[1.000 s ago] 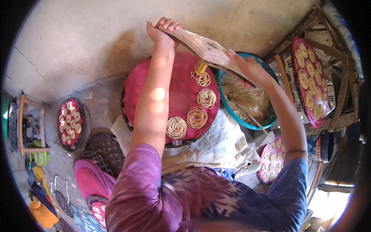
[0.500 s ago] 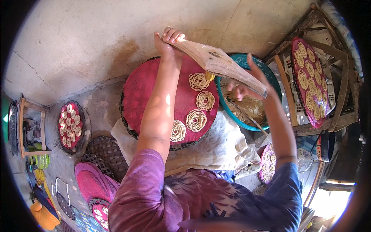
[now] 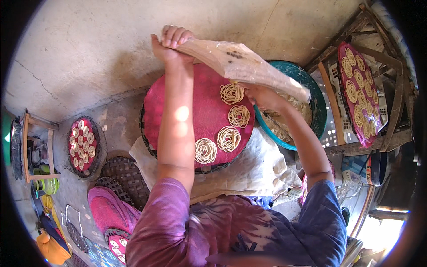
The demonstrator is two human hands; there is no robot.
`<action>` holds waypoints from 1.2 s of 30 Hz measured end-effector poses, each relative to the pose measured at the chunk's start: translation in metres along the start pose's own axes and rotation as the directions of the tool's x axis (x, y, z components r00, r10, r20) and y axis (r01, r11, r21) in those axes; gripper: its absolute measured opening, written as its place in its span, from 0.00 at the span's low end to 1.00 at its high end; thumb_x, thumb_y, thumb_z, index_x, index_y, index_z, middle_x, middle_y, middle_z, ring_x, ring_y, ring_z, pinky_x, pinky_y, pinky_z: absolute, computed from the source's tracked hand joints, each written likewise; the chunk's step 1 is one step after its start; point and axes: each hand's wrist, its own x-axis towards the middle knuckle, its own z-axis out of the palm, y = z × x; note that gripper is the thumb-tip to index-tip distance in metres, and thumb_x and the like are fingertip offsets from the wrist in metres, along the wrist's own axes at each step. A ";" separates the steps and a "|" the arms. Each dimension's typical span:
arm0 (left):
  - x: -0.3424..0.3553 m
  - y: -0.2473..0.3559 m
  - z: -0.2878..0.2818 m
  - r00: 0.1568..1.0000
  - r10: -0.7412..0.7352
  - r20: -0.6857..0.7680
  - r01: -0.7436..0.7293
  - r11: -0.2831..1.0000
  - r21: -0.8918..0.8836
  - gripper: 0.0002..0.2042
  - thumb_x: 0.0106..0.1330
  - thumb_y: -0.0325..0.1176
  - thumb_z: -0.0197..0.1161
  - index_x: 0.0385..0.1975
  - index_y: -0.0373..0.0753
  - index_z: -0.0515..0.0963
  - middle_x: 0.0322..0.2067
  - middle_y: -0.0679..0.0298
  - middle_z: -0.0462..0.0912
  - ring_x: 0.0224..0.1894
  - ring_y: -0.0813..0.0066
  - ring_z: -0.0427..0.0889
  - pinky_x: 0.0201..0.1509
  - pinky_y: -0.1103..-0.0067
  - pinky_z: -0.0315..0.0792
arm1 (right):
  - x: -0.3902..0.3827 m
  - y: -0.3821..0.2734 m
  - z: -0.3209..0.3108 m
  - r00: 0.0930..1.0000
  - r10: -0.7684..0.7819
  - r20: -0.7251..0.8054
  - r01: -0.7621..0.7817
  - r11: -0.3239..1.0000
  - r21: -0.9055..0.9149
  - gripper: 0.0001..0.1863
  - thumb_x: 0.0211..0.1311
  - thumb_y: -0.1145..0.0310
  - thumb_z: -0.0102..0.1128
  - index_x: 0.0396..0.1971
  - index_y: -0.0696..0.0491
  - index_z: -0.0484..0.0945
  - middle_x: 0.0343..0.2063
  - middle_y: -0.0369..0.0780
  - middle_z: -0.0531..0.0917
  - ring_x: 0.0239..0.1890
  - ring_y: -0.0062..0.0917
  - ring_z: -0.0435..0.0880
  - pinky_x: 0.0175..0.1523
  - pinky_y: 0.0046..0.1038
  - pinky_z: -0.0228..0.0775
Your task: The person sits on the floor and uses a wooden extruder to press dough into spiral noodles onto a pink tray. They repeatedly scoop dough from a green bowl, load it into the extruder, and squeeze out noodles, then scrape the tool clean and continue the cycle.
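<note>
My left hand (image 3: 174, 43) is wrapped round the far left end of a wooden dough press (image 3: 244, 62), a long pale tool tapering at both ends. A sliver of its yellow metal nozzle shows underneath. Beneath the press, my right hand (image 3: 262, 95) is beside that nozzle, fingers curled; the press hides part of the hand, and I cannot make out what it pinches. Below lies a round tray (image 3: 209, 95) covered in red cloth. Several coiled dough rings (image 3: 229, 139) rest along its right and near side. The teal basin (image 3: 321, 111) right of it contains pale dough (image 3: 284, 122).
A tilted red tray of coils (image 3: 359, 93) leans on a wooden frame (image 3: 396, 102) at the right. Another coil tray (image 3: 82, 144) sits at the left. White cloth (image 3: 262, 167) lies under the big tray's near edge. Behind rises a stained wall (image 3: 111, 49).
The press has shifted left with my left hand. My right hand has moved left and inward from the basin to the nozzle, and its fingers have curled.
</note>
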 end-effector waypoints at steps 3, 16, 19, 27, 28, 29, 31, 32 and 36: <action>-0.002 0.018 0.055 0.979 -0.137 0.149 0.118 0.984 0.130 0.25 0.70 0.58 0.36 0.15 0.50 0.66 0.10 0.79 0.66 0.11 0.85 0.63 0.22 0.82 0.63 | 0.012 0.007 0.010 0.956 -0.242 -0.164 0.086 0.768 -0.635 0.22 0.64 0.73 0.48 0.59 0.52 0.73 0.53 0.55 0.76 0.55 0.49 0.76 0.57 0.38 0.72; -0.219 0.038 0.237 0.889 -0.379 -0.258 0.448 0.594 0.668 0.44 0.67 0.73 0.20 0.13 0.37 0.66 0.07 0.58 0.67 0.06 0.68 0.61 0.13 0.72 0.58 | -0.034 0.086 0.036 0.902 0.407 0.145 -0.379 0.585 0.717 0.11 0.74 0.66 0.49 0.43 0.58 0.77 0.30 0.37 0.81 0.26 0.21 0.79 0.37 0.27 0.79; -0.253 0.058 0.234 0.934 -0.244 -0.261 0.357 0.622 0.697 0.43 0.68 0.72 0.20 0.14 0.37 0.66 0.08 0.59 0.66 0.08 0.68 0.61 0.16 0.71 0.61 | -0.079 0.061 0.097 0.934 0.356 0.020 -0.192 0.457 0.869 0.14 0.75 0.66 0.48 0.48 0.61 0.74 0.35 0.41 0.82 0.35 0.28 0.83 0.47 0.36 0.79; -0.263 0.080 0.247 0.982 -0.026 -0.189 0.169 0.579 0.798 0.36 0.72 0.68 0.27 0.17 0.42 0.67 0.10 0.65 0.66 0.11 0.72 0.63 0.19 0.73 0.64 | -0.126 -0.071 0.244 0.954 0.098 0.283 -0.289 0.553 0.781 0.33 0.73 0.46 0.46 0.62 0.61 0.67 0.54 0.49 0.78 0.56 0.34 0.77 0.64 0.36 0.65; -0.260 0.075 0.247 0.985 0.016 -0.169 0.132 0.551 0.824 0.34 0.72 0.67 0.29 0.18 0.43 0.67 0.09 0.67 0.65 0.10 0.73 0.62 0.19 0.75 0.63 | -0.130 -0.086 0.248 0.976 0.026 0.216 -0.157 0.774 0.613 0.31 0.74 0.47 0.45 0.61 0.60 0.69 0.52 0.50 0.79 0.54 0.37 0.79 0.61 0.36 0.68; -0.258 0.069 0.247 0.990 0.060 -0.125 0.070 0.565 0.822 0.33 0.73 0.66 0.31 0.18 0.45 0.67 0.09 0.69 0.63 0.10 0.75 0.61 0.19 0.77 0.62 | -0.133 -0.098 0.247 0.984 -0.062 0.168 -0.008 0.922 0.387 0.30 0.74 0.48 0.45 0.60 0.59 0.71 0.50 0.51 0.81 0.53 0.39 0.82 0.59 0.37 0.70; -0.271 0.045 0.236 0.962 0.253 -0.104 0.017 0.321 0.947 0.38 0.65 0.74 0.37 0.38 0.38 0.71 0.24 0.60 0.77 0.26 0.68 0.76 0.36 0.71 0.74 | -0.137 -0.112 0.231 0.993 -0.121 -0.005 0.118 0.960 0.252 0.25 0.73 0.53 0.46 0.57 0.57 0.74 0.43 0.54 0.83 0.44 0.46 0.85 0.50 0.40 0.75; -0.281 0.031 0.229 0.940 0.338 -0.055 0.060 -0.003 0.998 0.43 0.62 0.77 0.38 0.46 0.35 0.70 0.30 0.55 0.81 0.34 0.62 0.81 0.45 0.66 0.77 | -0.136 -0.115 0.218 0.985 -0.171 -0.022 0.171 0.956 0.239 0.24 0.73 0.54 0.46 0.57 0.57 0.75 0.42 0.53 0.83 0.42 0.47 0.85 0.48 0.41 0.76; -0.313 0.004 0.211 0.866 -0.266 -0.423 0.274 -0.456 0.847 0.44 0.59 0.71 0.51 0.59 0.34 0.61 0.48 0.50 0.79 0.53 0.59 0.78 0.60 0.65 0.71 | -0.143 -0.115 0.171 0.957 -0.278 0.085 0.266 0.955 0.135 0.23 0.72 0.55 0.47 0.55 0.56 0.77 0.39 0.54 0.84 0.38 0.48 0.84 0.44 0.41 0.77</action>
